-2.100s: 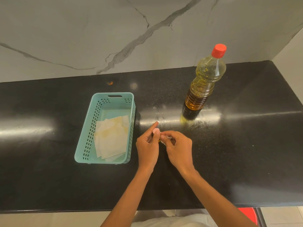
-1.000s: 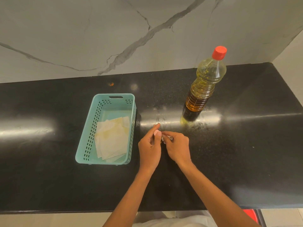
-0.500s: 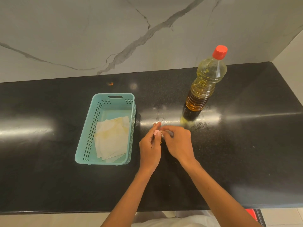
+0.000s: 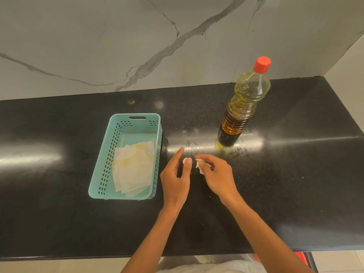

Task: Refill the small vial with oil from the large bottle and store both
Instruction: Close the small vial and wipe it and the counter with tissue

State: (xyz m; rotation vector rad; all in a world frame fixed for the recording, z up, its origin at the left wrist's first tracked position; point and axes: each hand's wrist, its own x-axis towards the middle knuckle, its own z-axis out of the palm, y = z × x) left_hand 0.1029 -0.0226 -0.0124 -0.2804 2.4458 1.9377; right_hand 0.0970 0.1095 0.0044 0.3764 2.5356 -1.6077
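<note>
The large oil bottle (image 4: 244, 107) stands upright with its red cap (image 4: 262, 64) on, at the back right of the black counter (image 4: 295, 174). In front of it, my left hand (image 4: 175, 180) pinches the small vial, of which only the pink cap (image 4: 187, 160) and a sliver of amber show; the index finger points up. My right hand (image 4: 216, 176) is just right of the vial, fingers closed on a crumpled white scrap of tissue (image 4: 201, 166). The two hands are a little apart.
A teal perforated basket (image 4: 102, 164) sits left of my hands with several oil-stained paper tissues (image 4: 134, 166) inside. Oily smears (image 4: 197, 144) shine on the counter by the bottle's base. The marble wall closes the back and right side.
My right hand has drawn slightly right, away from the vial, and the white tissue scrap now shows in its fingers. The left hand's index finger has lifted. The bottle and basket stayed put.
</note>
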